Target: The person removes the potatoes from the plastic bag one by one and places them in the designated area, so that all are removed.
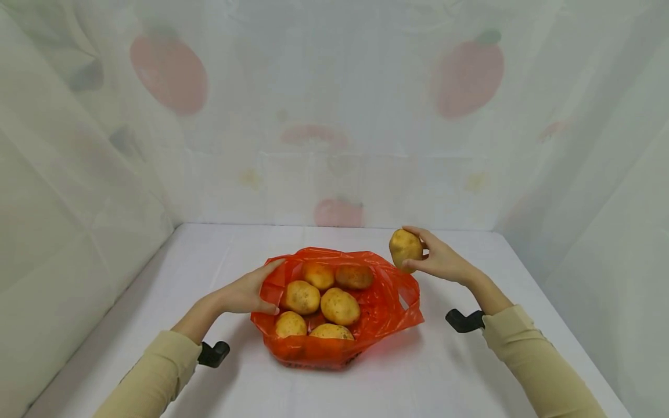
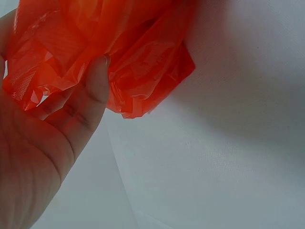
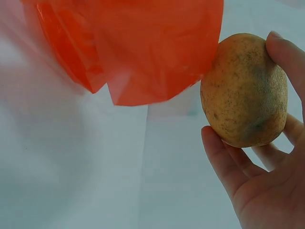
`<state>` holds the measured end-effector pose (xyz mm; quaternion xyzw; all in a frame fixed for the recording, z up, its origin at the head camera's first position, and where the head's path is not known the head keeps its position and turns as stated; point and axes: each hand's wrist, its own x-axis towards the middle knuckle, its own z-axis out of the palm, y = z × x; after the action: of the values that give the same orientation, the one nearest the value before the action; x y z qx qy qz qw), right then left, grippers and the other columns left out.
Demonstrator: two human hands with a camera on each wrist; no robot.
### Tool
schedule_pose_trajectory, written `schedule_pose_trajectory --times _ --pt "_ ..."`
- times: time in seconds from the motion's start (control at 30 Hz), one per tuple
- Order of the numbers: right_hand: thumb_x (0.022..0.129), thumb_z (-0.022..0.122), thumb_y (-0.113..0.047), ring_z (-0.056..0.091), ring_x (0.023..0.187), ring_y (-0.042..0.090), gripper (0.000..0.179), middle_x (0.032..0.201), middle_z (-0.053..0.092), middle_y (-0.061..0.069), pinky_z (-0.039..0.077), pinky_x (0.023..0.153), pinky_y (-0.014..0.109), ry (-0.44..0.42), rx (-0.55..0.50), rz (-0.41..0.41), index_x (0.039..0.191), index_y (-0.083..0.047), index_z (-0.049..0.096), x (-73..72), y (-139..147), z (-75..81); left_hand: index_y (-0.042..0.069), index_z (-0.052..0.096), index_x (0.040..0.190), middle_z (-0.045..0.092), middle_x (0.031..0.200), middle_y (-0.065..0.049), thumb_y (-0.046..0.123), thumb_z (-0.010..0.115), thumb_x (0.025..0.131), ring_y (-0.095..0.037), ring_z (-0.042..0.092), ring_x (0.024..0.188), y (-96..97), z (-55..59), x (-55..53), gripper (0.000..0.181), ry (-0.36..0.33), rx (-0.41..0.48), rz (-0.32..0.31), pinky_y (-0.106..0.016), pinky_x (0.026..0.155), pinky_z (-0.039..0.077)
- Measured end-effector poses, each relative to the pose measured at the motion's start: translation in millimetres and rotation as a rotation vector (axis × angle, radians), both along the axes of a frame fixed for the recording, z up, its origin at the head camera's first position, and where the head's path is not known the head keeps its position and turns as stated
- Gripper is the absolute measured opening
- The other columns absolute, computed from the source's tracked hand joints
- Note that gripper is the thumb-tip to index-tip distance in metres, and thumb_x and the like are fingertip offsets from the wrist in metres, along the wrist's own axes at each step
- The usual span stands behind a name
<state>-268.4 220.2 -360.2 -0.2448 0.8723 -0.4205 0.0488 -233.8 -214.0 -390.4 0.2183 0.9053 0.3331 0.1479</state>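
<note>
A red plastic bag (image 1: 376,313) stands with its mouth spread on the table, several potatoes (image 1: 340,306) showing inside. My left hand (image 1: 250,292) holds the bag's left rim, with the thumb toward the front and the fingers toward the back. In the left wrist view, thin red plastic passes between the thumb and fingers of that hand (image 2: 52,129). Beyond the bag's right rim, my right hand (image 1: 441,258) grips a single potato (image 1: 405,248) between thumb and fingers, raised above the table. The right wrist view shows this potato (image 3: 245,90) overlapping the bag's edge.
A white cloth covers the table (image 1: 460,371). Pale curtains with faded fruit prints (image 1: 169,72) hang at the back and on both sides. A black mount (image 1: 213,354) sticks out at the left wrist, and another black mount (image 1: 464,320) at the right.
</note>
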Motion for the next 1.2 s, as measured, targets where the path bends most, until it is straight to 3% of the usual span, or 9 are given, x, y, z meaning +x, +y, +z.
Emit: schedule_pose_trajectory --times 0.37,0.57,1.03,1.2 --pt "0.082 0.069 -0.035 0.041 0.121 0.037 0.079 0.140 0.030 0.014 0.047 0.088 0.044 -0.054 0.002 -0.071 0.144 -0.015 0.025 -13.3 6.3 -12.0 0.019 0.018 0.148 0.037 0.141 -0.007 0.019 0.077 0.073 -0.027 0.040 0.122 0.6 -1.7 -0.5 0.095 -0.005 -0.002 0.014 -0.048 0.098 0.040" --pt "0.082 0.068 -0.035 0.042 0.116 0.035 0.079 0.138 0.031 0.014 0.047 0.087 0.043 -0.057 0.011 -0.110 0.144 -0.014 0.025 -17.7 6.5 -18.2 0.018 0.019 0.147 0.035 0.142 -0.006 0.020 0.077 0.071 -0.026 0.039 0.123 0.8 -1.5 -0.6 0.096 -0.001 -0.004 0.020 -0.049 0.098 0.040" --pt "0.083 0.067 -0.036 0.047 0.112 0.034 0.079 0.135 0.037 0.019 0.045 0.092 0.047 -0.101 0.026 -0.202 0.142 -0.007 0.024 -33.3 8.9 -51.1 0.017 0.019 0.147 0.039 0.139 -0.008 0.020 0.076 0.073 -0.027 0.041 0.121 1.3 -2.2 -1.1 0.094 0.005 0.004 -0.001 -0.048 0.096 0.042" --pt "0.082 0.068 -0.033 0.044 0.114 0.035 0.077 0.135 0.036 0.021 0.044 0.092 0.047 -0.077 0.028 -0.205 0.140 -0.003 0.028 -37.1 7.8 -60.6 0.019 0.019 0.147 0.040 0.138 -0.007 0.020 0.077 0.073 -0.027 0.041 0.120 1.2 -4.4 -1.6 0.094 0.001 0.000 0.007 -0.047 0.096 0.042"
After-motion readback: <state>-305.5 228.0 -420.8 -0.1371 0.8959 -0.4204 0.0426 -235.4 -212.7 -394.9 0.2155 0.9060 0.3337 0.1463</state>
